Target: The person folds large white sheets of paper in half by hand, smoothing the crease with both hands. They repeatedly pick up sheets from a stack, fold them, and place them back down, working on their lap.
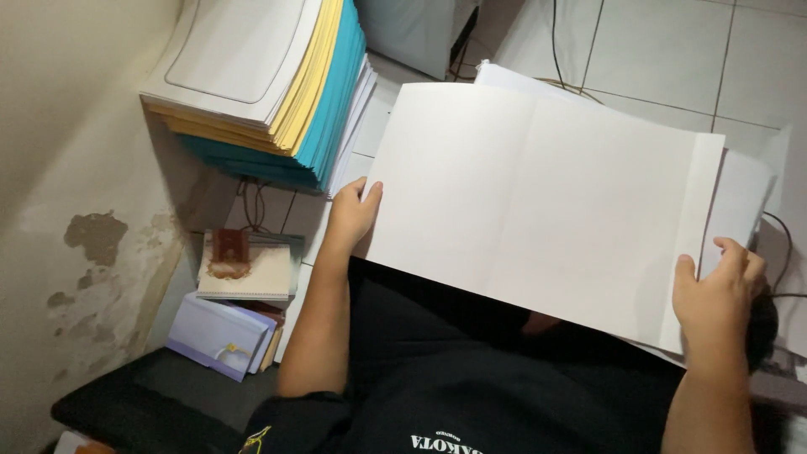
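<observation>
Both hands [353, 214] grip white sheet [538, 197] lengthwise, left-right.

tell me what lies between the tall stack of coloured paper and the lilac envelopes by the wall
In the head view, a cream booklet with a brown emblem lies between the paper stack and lilac envelopes.

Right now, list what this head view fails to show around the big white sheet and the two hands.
- Underside of the large white sheet: faces away.
- Papers under it: mostly covered by the sheet.
- Left hand fingers: tucked behind the sheet's edge.
- Right hand fingertips: wrapped around the sheet's corner.
- Stack of coloured paper: cut off by the top edge.
</observation>
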